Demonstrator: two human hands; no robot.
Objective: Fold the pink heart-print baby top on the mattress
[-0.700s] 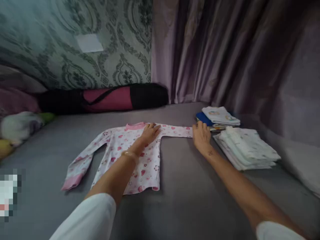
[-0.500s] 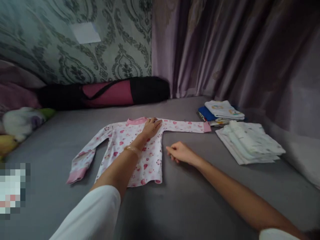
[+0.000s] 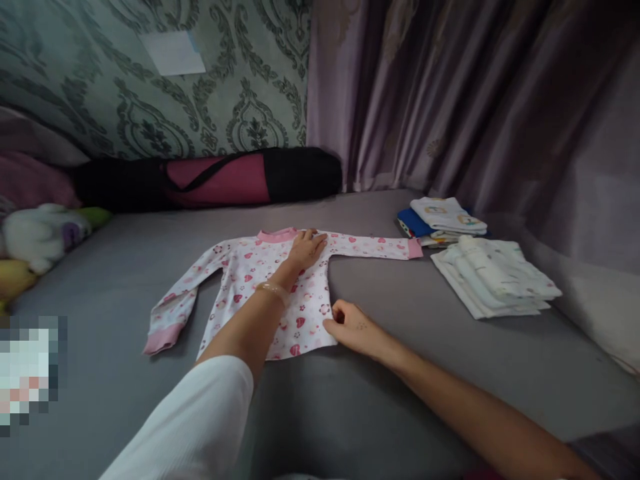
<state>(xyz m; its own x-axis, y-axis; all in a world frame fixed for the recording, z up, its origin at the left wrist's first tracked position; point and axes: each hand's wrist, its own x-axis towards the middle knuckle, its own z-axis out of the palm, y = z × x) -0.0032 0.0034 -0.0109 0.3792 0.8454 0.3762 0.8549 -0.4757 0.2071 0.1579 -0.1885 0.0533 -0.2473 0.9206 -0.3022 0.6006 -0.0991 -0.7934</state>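
Near sheet: gray cloth surface (image 3: pixel 360 407), running from the near edge up between the two forearms.
Blurred thing: a pixelated patch (image 3: pixel 25 370) at the left edge, too coarse to tell what it is.
Right hand: the right hand (image 3: pixel 347 325) is half curled at the shirt's right side edge, just above the hem, thumb touching the fabric; whether the fingers pinch it, I cannot tell.
Shirt: the pink-and-white shirt (image 3: pixel 310 290) lies flat, collar away from the person; one sleeve reaches straight right, the other slants down to the left. The left forearm crosses its body and covers part of it.
Left hand: the left hand (image 3: pixel 307 250) lies palm down near the collar, fingers loosely extended, pressing the cloth without gripping it.
Room right: gray surface spreads below the straight sleeve, as far as the folded white cloths (image 3: pixel 500 277).
Cuff edge: the pink cuff (image 3: pixel 415 248) ends just short of that pile and the smaller stack of folded clothes (image 3: pixel 447 215) behind it.
Left side: a white plush toy (image 3: pixel 37 237) and a yellow toy (image 3: pixel 17 277), well apart from the slanting sleeve.
Far edge: a long black-and-pink bag (image 3: pixel 215 180) lies along the patterned wall (image 3: pixel 250 80), a strip of gray between it and the collar; the purple curtain (image 3: pixel 400 100) hangs to the right.
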